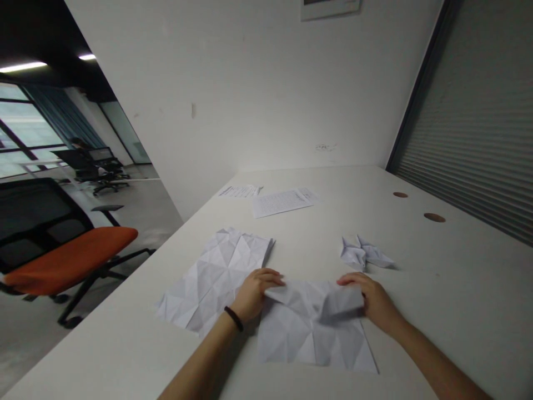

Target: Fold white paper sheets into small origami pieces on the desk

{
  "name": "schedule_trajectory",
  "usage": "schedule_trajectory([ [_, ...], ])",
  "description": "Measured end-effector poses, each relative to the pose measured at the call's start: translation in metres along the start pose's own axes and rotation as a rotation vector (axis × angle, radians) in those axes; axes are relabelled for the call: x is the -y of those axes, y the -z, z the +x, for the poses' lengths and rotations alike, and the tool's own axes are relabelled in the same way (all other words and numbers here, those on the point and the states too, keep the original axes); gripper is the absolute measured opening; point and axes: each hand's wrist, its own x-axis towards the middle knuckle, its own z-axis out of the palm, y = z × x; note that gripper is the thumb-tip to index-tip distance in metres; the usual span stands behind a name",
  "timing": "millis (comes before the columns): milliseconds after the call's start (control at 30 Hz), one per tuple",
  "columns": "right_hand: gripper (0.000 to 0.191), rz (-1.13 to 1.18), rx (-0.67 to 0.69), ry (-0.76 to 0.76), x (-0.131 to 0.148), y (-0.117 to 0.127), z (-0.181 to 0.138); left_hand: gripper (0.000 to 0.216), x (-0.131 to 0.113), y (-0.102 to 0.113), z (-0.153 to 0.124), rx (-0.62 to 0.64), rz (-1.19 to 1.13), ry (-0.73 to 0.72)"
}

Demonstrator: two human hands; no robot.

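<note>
Head view shows us a creased white sheet [312, 344] at the lower centre of the frame, its upper edge raised and folded over, with the left hand's [257, 291] fingers close together, pinching the upper left corner, and the right hand [372, 299] pinching the upper right end. Left of centre we see a second creased sheet [220, 266] on the white table [328, 222], beside the left wrist with its dark band [234, 318]. Right of centre, just above the right hand, lie folded paper pieces [353, 255], and we find printed pages [281, 204] near mid-frame
</note>
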Motion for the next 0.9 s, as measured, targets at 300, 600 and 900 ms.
schedule_trajectory([
  [300,0.023,-0.277,0.202,0.096,0.021,0.007,-0.010,0.038,-0.019,0.011,-0.007,0.188,0.233,0.041],
  [600,0.055,-0.526,0.346,0.129,0.017,-0.008,-0.013,0.064,-0.049,-0.013,-0.014,0.212,0.516,0.036],
  [900,0.048,-0.470,0.297,0.273,0.048,-0.021,-0.020,0.060,-0.045,-0.050,-0.012,0.225,0.517,-0.157],
])
